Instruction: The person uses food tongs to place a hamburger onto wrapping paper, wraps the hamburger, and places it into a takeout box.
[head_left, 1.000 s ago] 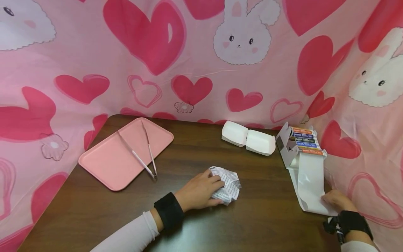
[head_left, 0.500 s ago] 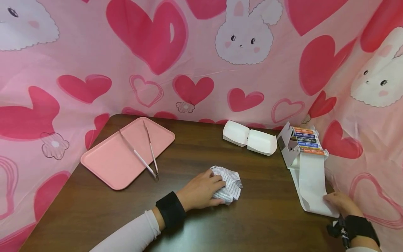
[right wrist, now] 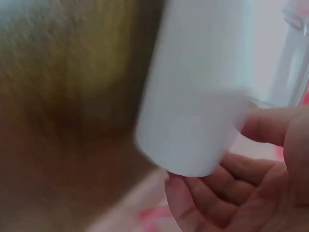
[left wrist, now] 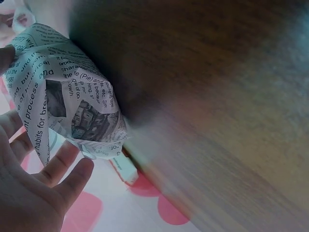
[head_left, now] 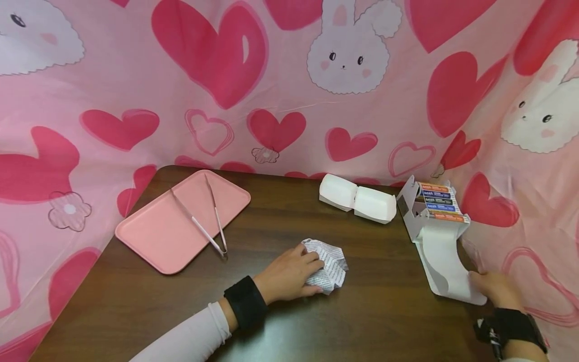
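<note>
A pink rectangular tray (head_left: pixel 154 234) is partly supporting slim silver tongs (head_left: pixel 205 234). The left hand (head_left: pixel 286 274), grip half closed, is holding a crumpled printed-paper bundle (head_left: pixel 332 266) on the brown wooden tabletop (head_left: pixel 375 322). An open white box (head_left: pixel 373 203) is sitting beside a white dispenser (head_left: pixel 409 211); the right hand (head_left: pixel 497 289) is meeting its white strip (head_left: pixel 445 261), pinching or loose unclear.

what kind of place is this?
Looks like a makeshift tabletop workspace, though the wider room is out of view: brown table backed by pink heart-and-bunny sheeting, with a pink tray and metal tongs laid out.
</note>
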